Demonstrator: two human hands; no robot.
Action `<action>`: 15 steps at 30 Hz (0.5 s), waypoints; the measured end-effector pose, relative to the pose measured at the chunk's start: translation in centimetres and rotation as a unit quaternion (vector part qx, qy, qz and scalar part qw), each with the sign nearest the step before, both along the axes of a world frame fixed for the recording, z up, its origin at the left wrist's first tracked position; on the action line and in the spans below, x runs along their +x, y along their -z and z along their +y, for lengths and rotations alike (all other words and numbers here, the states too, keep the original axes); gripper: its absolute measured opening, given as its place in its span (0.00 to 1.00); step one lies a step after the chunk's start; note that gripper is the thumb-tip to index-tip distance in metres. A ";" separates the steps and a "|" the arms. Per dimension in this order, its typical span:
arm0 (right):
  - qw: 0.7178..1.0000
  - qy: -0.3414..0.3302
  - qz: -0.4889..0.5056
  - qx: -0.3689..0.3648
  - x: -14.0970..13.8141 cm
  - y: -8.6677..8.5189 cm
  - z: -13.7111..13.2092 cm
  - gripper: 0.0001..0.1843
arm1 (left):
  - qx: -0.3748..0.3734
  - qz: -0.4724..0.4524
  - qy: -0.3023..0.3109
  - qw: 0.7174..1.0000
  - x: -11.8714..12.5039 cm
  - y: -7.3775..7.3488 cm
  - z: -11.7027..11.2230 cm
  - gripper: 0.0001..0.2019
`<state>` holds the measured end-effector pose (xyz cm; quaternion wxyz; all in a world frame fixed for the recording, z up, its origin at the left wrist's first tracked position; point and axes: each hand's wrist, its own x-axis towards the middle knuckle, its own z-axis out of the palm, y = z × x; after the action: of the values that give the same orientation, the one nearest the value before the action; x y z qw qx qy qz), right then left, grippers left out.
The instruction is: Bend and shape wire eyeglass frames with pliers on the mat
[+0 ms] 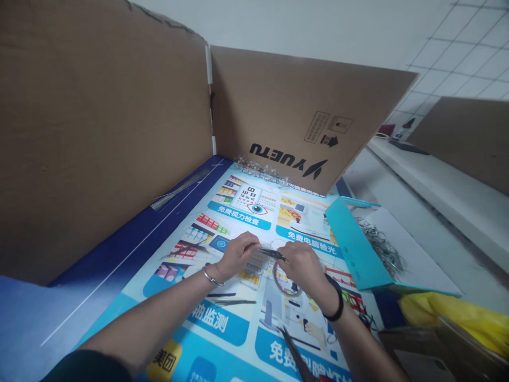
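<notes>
My left hand (235,255) and my right hand (301,263) meet over a printed blue poster (222,323) that covers the table. Between them they pinch a thin dark metal piece (270,253), both sets of fingers closed on it. A clear glasses frame or lens ring (283,280) lies under my right hand. A silver bangle circles my left wrist and a black band my right. More thin dark metal strips (228,301) lie on the poster near my left forearm.
Tall cardboard panels (99,132) wall the left and back sides. A teal box lid (353,249) holds a heap of small metal parts (382,246) on the right. A yellow bag (457,315) sits at the right edge. Small clear parts (262,171) line the back.
</notes>
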<state>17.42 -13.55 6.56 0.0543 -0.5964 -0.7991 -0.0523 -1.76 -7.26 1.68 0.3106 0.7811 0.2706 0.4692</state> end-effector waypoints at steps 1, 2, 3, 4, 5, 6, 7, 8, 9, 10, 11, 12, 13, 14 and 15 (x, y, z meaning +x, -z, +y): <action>1.000 -0.002 0.005 0.001 0.0 0.1 0.0 0.06 | 0.002 -0.002 0.001 1.000 0.0 0.0 0.0 0.07; 1.000 -0.003 0.010 0.003 0.1 0.1 0.0 0.07 | 0.003 -0.004 0.003 1.000 0.0 0.0 0.0 0.07; 1.000 -0.005 0.015 0.004 0.1 0.2 0.1 0.07 | 0.004 -0.006 0.005 1.000 0.0 0.1 0.1 0.07; 1.000 -0.008 0.020 0.004 0.2 0.2 0.1 0.08 | 0.004 -0.007 0.007 1.000 0.0 0.1 0.1 0.07; 1.000 -0.009 0.023 0.003 0.2 0.3 0.1 0.08 | 0.004 -0.007 0.007 1.000 0.0 0.1 0.1 0.07; 1.000 -0.010 0.025 0.002 0.2 0.3 0.1 0.08 | 0.003 -0.006 0.007 1.000 0.0 0.1 0.1 0.07; 1.000 -0.009 0.026 0.002 0.2 0.3 0.1 0.08 | 0.002 -0.004 0.006 1.000 0.0 0.1 0.1 0.07; 1.000 -0.009 0.026 0.003 0.2 0.4 0.1 0.08 | 0.000 -0.003 0.005 1.000 -0.1 0.1 0.1 0.07; 1.000 -0.007 0.027 0.006 0.2 0.4 0.0 0.08 | -0.002 -0.002 0.004 1.000 -0.1 0.1 0.1 0.07; 1.000 -0.006 0.026 0.008 0.2 0.4 0.0 0.07 | -0.004 -0.002 0.003 1.000 0.0 0.1 0.1 0.06; 1.000 -0.004 0.026 0.011 0.1 0.5 0.0 0.07 | -0.007 -0.002 0.003 1.000 0.0 0.1 0.1 0.06; 1.000 -0.003 0.025 0.014 0.1 0.5 0.0 0.07 | -0.010 -0.003 0.002 1.000 0.0 0.1 0.1 0.06; 1.000 -0.002 0.024 0.017 0.1 0.5 0.0 0.07 | -0.013 -0.003 0.002 1.000 0.0 0.2 0.1 0.06; 1.000 -0.002 0.024 0.018 0.1 0.5 0.0 0.08 | -0.016 -0.002 0.002 1.000 0.0 0.2 0.1 0.07; 1.000 -0.001 0.025 0.019 0.1 0.5 0.0 0.08 | -0.018 -0.002 0.003 1.000 0.0 0.2 0.2 0.07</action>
<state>17.54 -13.54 6.03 0.0857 -0.5953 -0.7972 -0.0526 -1.80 -7.10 1.45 0.3268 0.7753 0.2764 0.4644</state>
